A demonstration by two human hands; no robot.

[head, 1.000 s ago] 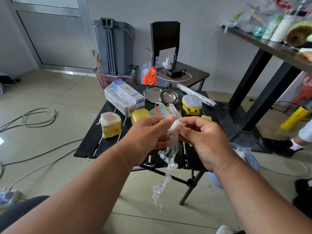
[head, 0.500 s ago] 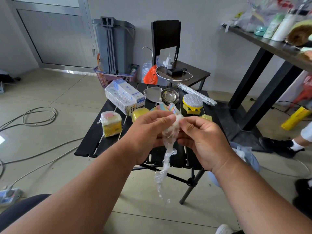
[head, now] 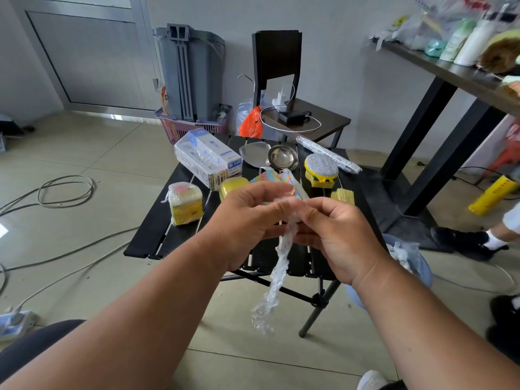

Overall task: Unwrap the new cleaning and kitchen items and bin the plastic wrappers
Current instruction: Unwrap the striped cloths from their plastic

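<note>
— Two hands, one wrapper: why hold it up like that, in front of the chest?

— Both the left hand (head: 247, 220) and the right hand (head: 334, 235) pinch the top of the clear plastic wrapper (head: 277, 273) between thumb and fingertips, fingers curled in on it. The rest hangs down as a twisted strand over the near edge of the black folding table (head: 157, 237). My guess is that it is being gathered into a wad, so it drops into the bin as one lump.

— And where is the bin?

— Low on the right, near the person: a blue bin (head: 422, 273), partly hidden by the right forearm, with crumpled plastic already inside. It looks close enough for the right hand to reach.

— What is left to unwrap?

— On the left of the table sits a yellow sponge pack (head: 185, 204), its film not yet off. Further back lies a white box (head: 208, 160) under clear film, and at the far right a long wrapped item (head: 327, 153). The round scrubber (head: 320, 171), the ladle (head: 282, 159) and the metal spoon (head: 253, 156) look bare, as far as I can tell.

— So where does the job stand?

— Midway, I would judge: some items bare, several still sealed.
</note>
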